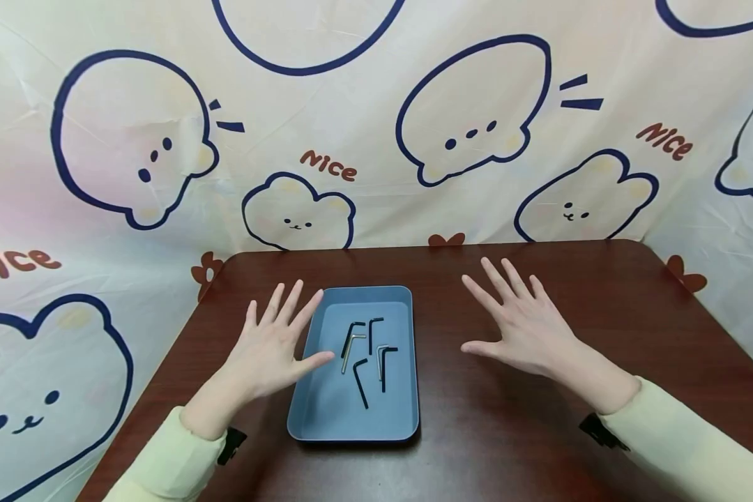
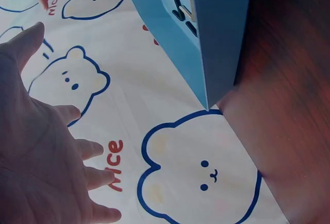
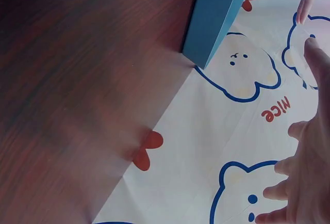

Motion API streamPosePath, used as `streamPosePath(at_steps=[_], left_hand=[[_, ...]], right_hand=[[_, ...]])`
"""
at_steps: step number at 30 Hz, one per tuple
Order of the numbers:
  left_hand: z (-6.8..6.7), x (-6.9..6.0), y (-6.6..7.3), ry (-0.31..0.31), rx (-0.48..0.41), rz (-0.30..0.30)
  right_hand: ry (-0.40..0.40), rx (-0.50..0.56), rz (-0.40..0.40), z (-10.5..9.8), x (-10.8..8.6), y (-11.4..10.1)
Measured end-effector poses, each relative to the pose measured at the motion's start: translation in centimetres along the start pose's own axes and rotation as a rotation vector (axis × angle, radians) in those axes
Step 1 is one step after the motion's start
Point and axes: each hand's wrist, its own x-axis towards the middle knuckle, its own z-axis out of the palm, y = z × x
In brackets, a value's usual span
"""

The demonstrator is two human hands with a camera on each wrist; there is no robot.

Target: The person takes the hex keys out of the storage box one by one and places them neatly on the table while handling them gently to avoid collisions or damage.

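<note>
A shallow blue tray (image 1: 385,422) lies on the table, with several L-shaped hex keys in it. Most are black, like the hex key (image 1: 360,385) nearest the front; a brass-coloured hex key (image 1: 346,355) and a silver one (image 1: 379,364) lie among them. My left hand (image 1: 272,348) hovers with spread, straight fingers at the tray's left side, its thumb over the left rim in the head view. To the right of the tray, apart from it, my right hand (image 1: 527,324) is raised with fingers spread. Neither hand holds anything.
The dark brown wooden table (image 1: 477,446) extends on both sides of the tray. Behind it and along both sides hangs a pale cloth (image 1: 376,118) printed with cartoon bears. Black straps show at both cuffs.
</note>
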Motion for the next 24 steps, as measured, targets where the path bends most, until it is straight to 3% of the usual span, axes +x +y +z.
streamPosePath(at_steps=[15,24], left_hand=[[0.6,0.1,-1.5,-0.024,-0.063,-0.03],[1.5,0.3,-2.9,-0.064,-0.278,-0.047]], right_hand=[[-0.037,0.003,-0.027,0.7,1.5,-1.0],[-0.04,0.033,-0.042,1.2,2.0,-1.5]])
